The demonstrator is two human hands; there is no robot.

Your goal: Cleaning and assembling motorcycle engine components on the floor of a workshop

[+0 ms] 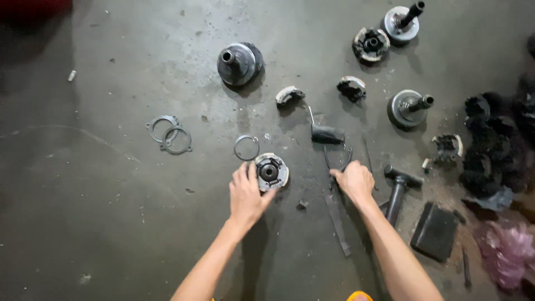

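Note:
On the grey concrete floor, my left hand (246, 192) rests its fingers against the left edge of a round metal clutch assembly (271, 171) with a dark hub. My right hand (352, 180) is closed around the handles of a pair of pliers (336, 158), whose thin dark handles loop out above my fingers. A dark-handled tool (325, 134) lies just above the pliers. A thin metal ring (246, 147) lies beside the clutch, up and to the left.
Two flat ring plates (170, 134) lie at left. A dark pulley (238, 63) stands at top centre, clutch shoes (289, 96) and shafted discs (408, 106) at upper right. A hammer (397, 191), a flat bar (337, 223), a dark block (434, 231) and black parts (490, 145) lie right.

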